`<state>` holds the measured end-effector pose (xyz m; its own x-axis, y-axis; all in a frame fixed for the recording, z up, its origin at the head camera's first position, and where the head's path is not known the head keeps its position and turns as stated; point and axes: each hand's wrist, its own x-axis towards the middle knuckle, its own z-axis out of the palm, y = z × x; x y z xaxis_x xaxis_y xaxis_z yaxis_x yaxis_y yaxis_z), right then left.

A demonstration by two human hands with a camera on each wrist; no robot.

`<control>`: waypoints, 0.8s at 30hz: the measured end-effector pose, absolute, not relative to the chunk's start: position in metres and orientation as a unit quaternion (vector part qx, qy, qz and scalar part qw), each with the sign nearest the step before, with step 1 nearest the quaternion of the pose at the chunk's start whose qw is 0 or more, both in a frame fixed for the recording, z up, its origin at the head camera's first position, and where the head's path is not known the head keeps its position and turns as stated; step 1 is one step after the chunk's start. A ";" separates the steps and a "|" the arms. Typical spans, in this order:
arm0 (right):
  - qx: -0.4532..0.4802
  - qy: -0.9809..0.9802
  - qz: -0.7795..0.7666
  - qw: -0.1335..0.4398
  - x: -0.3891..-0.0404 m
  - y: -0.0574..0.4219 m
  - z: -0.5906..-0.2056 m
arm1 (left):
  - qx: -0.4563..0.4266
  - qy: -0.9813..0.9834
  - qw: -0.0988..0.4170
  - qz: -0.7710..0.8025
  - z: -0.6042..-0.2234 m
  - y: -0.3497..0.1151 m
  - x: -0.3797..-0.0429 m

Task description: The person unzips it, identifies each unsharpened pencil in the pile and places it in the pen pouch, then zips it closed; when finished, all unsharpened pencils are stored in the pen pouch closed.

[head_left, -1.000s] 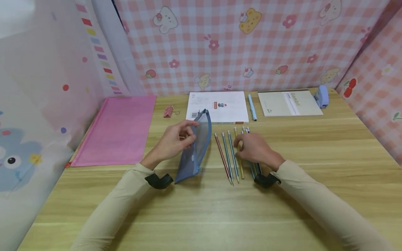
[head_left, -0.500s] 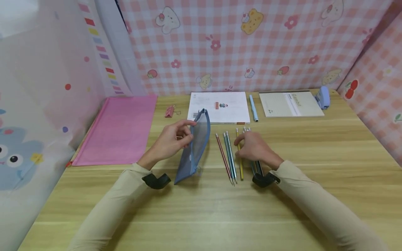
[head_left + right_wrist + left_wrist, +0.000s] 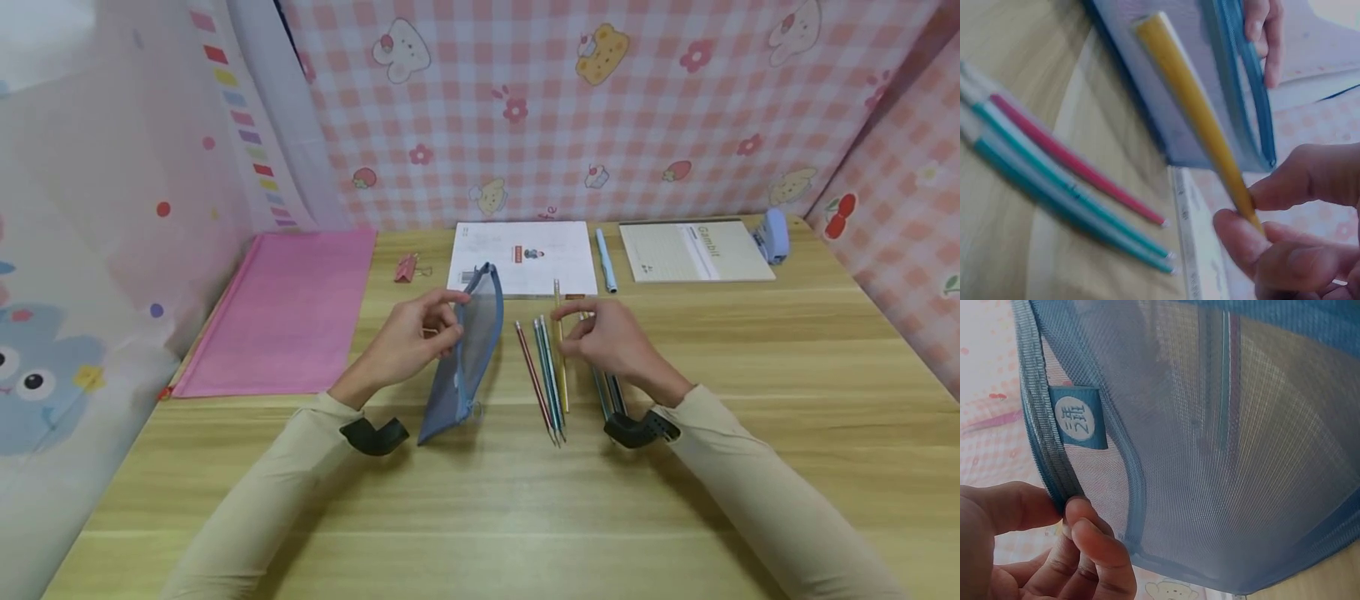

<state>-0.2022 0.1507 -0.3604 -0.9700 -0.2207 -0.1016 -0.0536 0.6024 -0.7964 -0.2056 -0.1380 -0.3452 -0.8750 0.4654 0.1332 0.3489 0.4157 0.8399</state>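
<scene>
In the head view my left hand (image 3: 405, 340) pinches the zipped edge of a blue mesh zip pouch (image 3: 444, 402), which stands tilted with its mouth spread. The pinch on the zip tape (image 3: 1054, 456) is plain in the left wrist view. My right hand (image 3: 618, 343) holds a yellow pencil (image 3: 1200, 119) between thumb and fingers, raised off the table, its blunt end toward the pouch. Between the hands lie a red pencil (image 3: 534, 377) and two green pencils (image 3: 550, 375). More dark pencils (image 3: 604, 393) lie partly hidden under my right hand and wrist.
A pink zip folder (image 3: 281, 321) lies at left, beside a pink binder clip (image 3: 406, 268). Along the back are a white book (image 3: 491, 242), a light blue pen (image 3: 606, 261), a beige notebook (image 3: 660, 250) and a lilac stapler (image 3: 772, 237).
My right hand has picked up the yellow pencil and moved it up and slightly left. Two green pencils now lie closer together. My left hand still holds the pouch in place.
</scene>
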 end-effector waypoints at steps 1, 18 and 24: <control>-0.081 0.890 -0.440 0.084 -0.202 0.149 -0.359 | 0.243 0.839 0.060 0.483 -0.345 -0.137 -0.205; -0.097 0.811 -0.575 -0.048 -0.205 0.093 -0.340 | 0.264 0.843 0.021 0.468 -0.350 -0.122 -0.201; -0.115 0.846 -0.519 -0.040 -0.196 0.075 -0.345 | 0.255 0.851 0.005 0.458 -0.347 -0.123 -0.202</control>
<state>-0.1965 0.0752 -0.3454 -0.9703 -0.1532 0.1872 -0.2362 0.4339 -0.8695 -0.2017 -0.1228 -0.3472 -0.8701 0.4386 0.2247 0.4291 0.4500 0.7832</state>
